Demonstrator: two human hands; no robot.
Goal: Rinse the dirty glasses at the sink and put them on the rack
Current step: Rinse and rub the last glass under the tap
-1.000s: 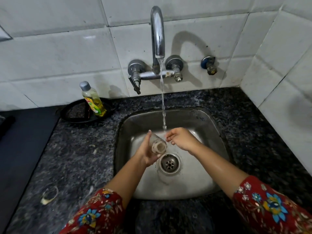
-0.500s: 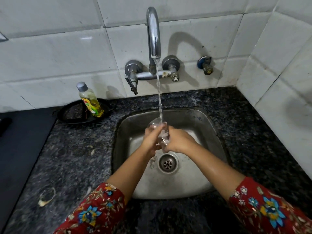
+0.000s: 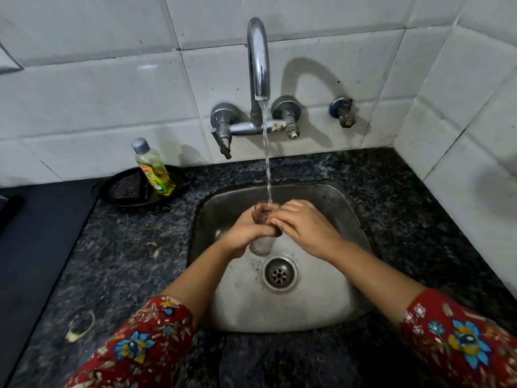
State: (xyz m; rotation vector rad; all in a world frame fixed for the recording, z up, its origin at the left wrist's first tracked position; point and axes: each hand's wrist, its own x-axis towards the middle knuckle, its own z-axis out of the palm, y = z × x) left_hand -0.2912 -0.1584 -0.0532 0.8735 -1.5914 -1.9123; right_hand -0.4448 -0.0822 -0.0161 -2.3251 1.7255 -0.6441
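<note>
Fingers (image 3: pixel 261 232) of left hand (image 3: pixel 243 236) curled round the middle of the glass (image 3: pixel 261 245), gripping it. Right hand (image 3: pixel 307 228) on the glass's right side, its fingers bent over wall and rim, holding too. Right thumb hidden.

Glass upright, mouth up, inside the sink (image 3: pixel 330 303), just behind the drain (image 3: pixel 279 274). Water (image 3: pixel 267 163) from the tap (image 3: pixel 258 60) falling straight into the mouth.

Edges and room:
- Sink rim near on both sides of the hands; more open basin in front, toward the sleeves (image 3: pixel 145 345).
- Spout and handles (image 3: pixel 222 127) well above the hands.
- Tiled wall (image 3: pixel 84 102) behind, a second tiled wall closing the right side into a corner.
- Speckled tabletop (image 3: pixel 126 261) open left of the sink, a few scraps (image 3: pixel 79 329) near its front.
- Bottle (image 3: pixel 154 169) of yellow liquid standing in a black dish (image 3: pixel 126 200) at back left by the wall, well apart from the hands.
- Small blue-capped valve (image 3: pixel 342 112) on the wall right of the tap.

Hidden or unclear:
- Middle of glass covered by both hands, only rim and base showing.
- Water level inside not readable; contact of base with basin floor not readable.
- Dark block in the dish hard to identify.
- Flat dark surface (image 3: pixel 33 247) left of the tabletop cut off by the frame edge.
- Both sleeves cut off at the bottom.
</note>
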